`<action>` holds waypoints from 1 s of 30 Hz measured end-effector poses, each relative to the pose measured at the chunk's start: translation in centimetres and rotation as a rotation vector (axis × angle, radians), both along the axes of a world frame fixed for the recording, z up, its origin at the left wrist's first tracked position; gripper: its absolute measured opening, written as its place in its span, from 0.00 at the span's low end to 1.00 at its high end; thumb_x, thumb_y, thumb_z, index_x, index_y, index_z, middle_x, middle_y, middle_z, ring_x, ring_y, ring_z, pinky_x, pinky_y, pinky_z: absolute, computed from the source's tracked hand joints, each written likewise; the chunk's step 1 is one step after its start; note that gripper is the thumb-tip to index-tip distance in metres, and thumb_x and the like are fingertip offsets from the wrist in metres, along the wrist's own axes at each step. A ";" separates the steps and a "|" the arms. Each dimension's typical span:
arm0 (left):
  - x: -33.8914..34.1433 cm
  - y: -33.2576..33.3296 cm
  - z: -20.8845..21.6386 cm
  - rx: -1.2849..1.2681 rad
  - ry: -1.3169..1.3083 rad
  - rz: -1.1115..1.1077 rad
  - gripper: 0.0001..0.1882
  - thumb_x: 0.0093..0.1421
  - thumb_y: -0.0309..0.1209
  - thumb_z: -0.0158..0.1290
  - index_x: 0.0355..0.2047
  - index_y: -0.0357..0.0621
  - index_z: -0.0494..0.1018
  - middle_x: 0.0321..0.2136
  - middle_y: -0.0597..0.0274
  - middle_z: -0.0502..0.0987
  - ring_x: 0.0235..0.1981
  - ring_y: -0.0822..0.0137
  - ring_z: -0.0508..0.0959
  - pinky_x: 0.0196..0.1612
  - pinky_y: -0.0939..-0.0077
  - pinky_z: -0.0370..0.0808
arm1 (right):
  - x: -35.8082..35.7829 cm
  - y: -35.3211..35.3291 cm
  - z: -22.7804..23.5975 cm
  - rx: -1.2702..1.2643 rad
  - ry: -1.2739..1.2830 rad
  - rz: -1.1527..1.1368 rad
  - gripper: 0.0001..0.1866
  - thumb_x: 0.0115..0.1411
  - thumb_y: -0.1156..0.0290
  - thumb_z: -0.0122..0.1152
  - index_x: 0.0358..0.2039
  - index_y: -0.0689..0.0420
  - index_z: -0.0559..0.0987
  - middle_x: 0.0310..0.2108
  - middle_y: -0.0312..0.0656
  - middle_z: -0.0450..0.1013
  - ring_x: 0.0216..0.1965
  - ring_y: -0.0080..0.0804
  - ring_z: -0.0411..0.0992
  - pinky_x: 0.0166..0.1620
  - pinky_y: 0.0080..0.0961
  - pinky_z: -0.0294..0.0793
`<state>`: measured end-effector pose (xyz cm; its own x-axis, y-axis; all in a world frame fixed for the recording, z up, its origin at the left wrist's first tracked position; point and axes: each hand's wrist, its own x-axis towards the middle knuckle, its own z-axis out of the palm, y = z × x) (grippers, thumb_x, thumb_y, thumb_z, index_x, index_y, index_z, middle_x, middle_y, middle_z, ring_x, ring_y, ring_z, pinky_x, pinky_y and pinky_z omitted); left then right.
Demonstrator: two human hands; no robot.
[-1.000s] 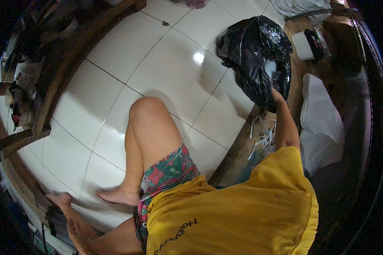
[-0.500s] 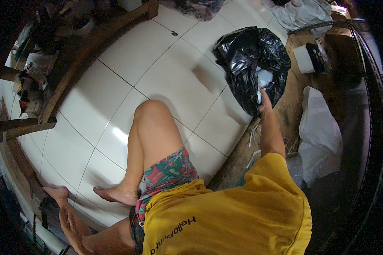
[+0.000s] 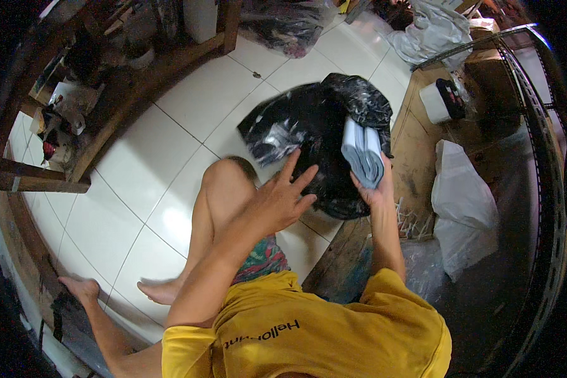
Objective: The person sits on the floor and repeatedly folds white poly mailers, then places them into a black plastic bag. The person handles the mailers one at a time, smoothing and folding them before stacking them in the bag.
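Observation:
A black plastic bag is spread in front of me, partly over the tiled floor and partly against the wooden board's edge. From its right side comes a folded stack of pale blue-grey sheets, perhaps plastic mailing bags; the exact kind is unclear. My right hand grips this stack by its near folded end, the thumb and fingers around it. Fingers spread, my left hand is at the near left side of the black bag and holds nothing. Whether its fingertips touch the plastic, I cannot tell.
To the right, a wooden board carries a white plastic bag and a white block with a dark item. A metal rack borders it. Wooden furniture stands at the left. Clear plastic wrapping lies farther off.
My right hand has drawn the folded stack toward me, partly out of the black bag. The bag has shifted left and nearer. My left hand has risen from beside my leg to the bag.

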<state>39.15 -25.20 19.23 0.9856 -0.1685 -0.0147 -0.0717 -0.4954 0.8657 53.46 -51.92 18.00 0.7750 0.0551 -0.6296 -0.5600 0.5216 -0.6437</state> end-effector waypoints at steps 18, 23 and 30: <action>-7.4 4.4 4.5 -1.482 0.155 0.683 0.51 0.54 0.73 0.52 0.64 0.45 0.65 0.56 0.51 0.74 0.54 0.52 0.75 0.58 0.53 0.73 | -16.6 5.1 6.5 -0.103 -0.423 1.179 0.53 0.49 0.62 0.77 0.71 0.61 0.58 0.61 0.44 0.69 0.62 0.35 0.67 0.64 0.35 0.64; -12.7 8.5 2.2 -1.518 -0.025 0.754 0.48 0.54 0.69 0.55 0.63 0.45 0.67 0.54 0.49 0.76 0.52 0.51 0.77 0.56 0.54 0.76 | -7.7 6.9 6.5 -0.684 -0.705 1.023 0.50 0.54 0.67 0.73 0.72 0.57 0.54 0.64 0.50 0.63 0.63 0.38 0.64 0.58 0.37 0.71; -17.9 9.1 0.1 -1.568 -0.006 0.671 0.49 0.50 0.63 0.63 0.62 0.40 0.67 0.52 0.48 0.77 0.50 0.53 0.80 0.54 0.59 0.79 | -3.2 24.0 1.8 -0.558 -1.256 0.888 0.64 0.51 0.57 0.77 0.75 0.57 0.39 0.71 0.57 0.50 0.70 0.48 0.54 0.70 0.38 0.56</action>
<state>21.27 -16.14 19.31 0.8836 0.3970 -0.2482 -0.2259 0.8258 0.5167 50.30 -27.91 19.79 0.6367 0.7323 0.2414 0.4507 -0.0995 -0.8871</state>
